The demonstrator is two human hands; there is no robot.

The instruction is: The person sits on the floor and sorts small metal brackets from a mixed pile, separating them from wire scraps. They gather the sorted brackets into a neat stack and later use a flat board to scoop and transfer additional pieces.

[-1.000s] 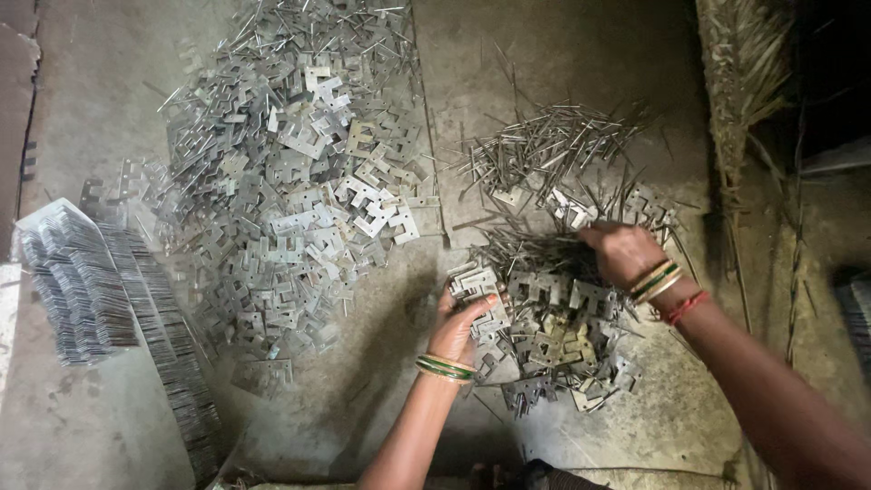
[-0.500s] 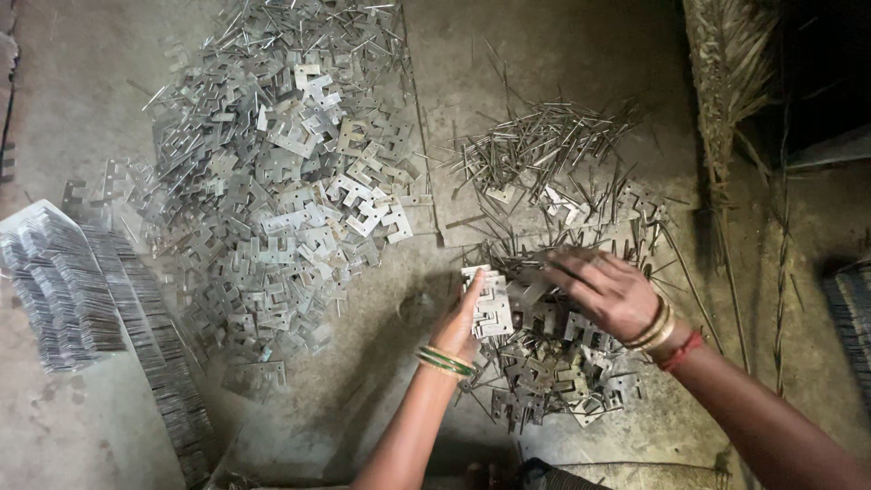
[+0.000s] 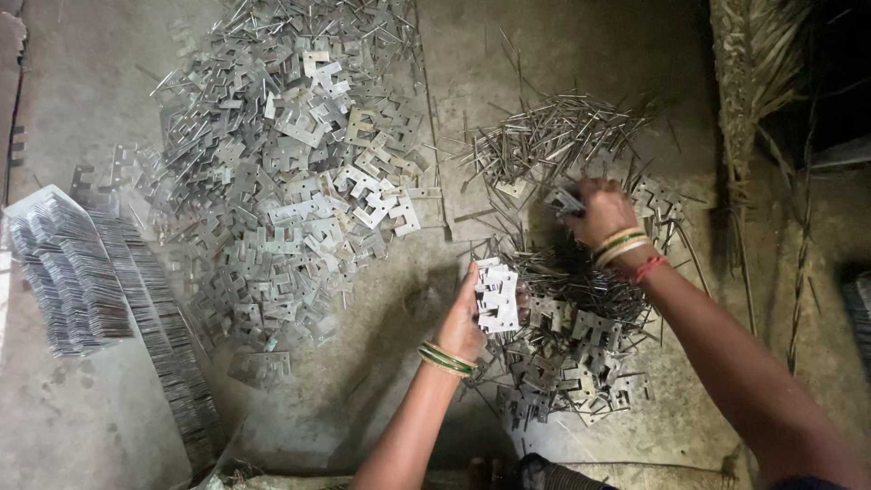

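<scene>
A bare strip of concrete floor (image 3: 454, 100) runs far to near between the large heap of metal plates (image 3: 281, 172) at left and the smaller pile of plates and pins (image 3: 562, 336) at right; stacked plate rows (image 3: 82, 281) block the left edge.

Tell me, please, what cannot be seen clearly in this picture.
Head view:
- Right hand: fingertips buried in pins, so its hold is unclear.
- Plates in left hand: their number is too small to count.
- Dark top right corner: too dim.
- Stacked rows: partly cut by the left edge.
</scene>
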